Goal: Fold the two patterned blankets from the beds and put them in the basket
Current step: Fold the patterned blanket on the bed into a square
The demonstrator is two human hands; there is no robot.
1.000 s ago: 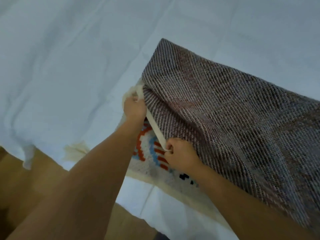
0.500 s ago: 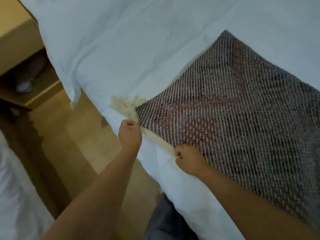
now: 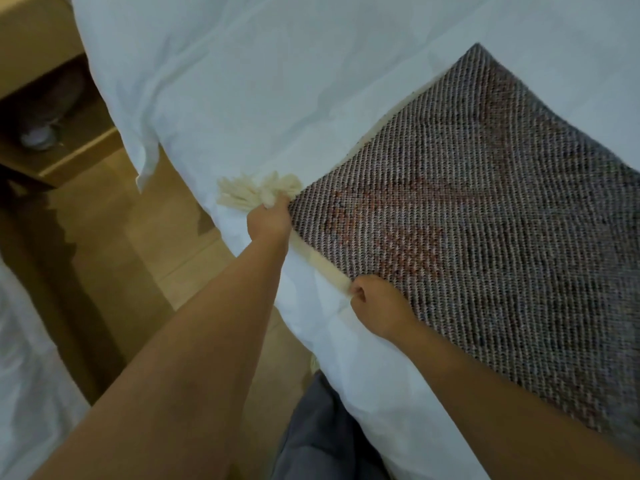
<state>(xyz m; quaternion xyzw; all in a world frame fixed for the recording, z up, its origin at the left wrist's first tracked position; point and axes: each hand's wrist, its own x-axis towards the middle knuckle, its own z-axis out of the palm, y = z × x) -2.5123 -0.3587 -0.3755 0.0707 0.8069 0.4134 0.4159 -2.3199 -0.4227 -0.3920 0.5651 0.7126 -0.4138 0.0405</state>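
Observation:
A patterned blanket lies folded on the white bed, its grey woven back side up with faint red showing through. A cream border runs along its near edge and cream tassels stick out at the near left corner. My left hand grips that corner by the tassels. My right hand pinches the cream border further along the same edge. Both hands sit at the bed's side edge. No basket is in view.
A wooden floor runs left of the bed. A wooden bedside unit with a shoe inside stands at the upper left. A second white bed shows at the lower left. My grey trousers are below.
The upper layer came down flat over the blanket's coloured face, which is now hidden. Both hands drew the folded edge toward the bed's side, and the view swung left to show the floor.

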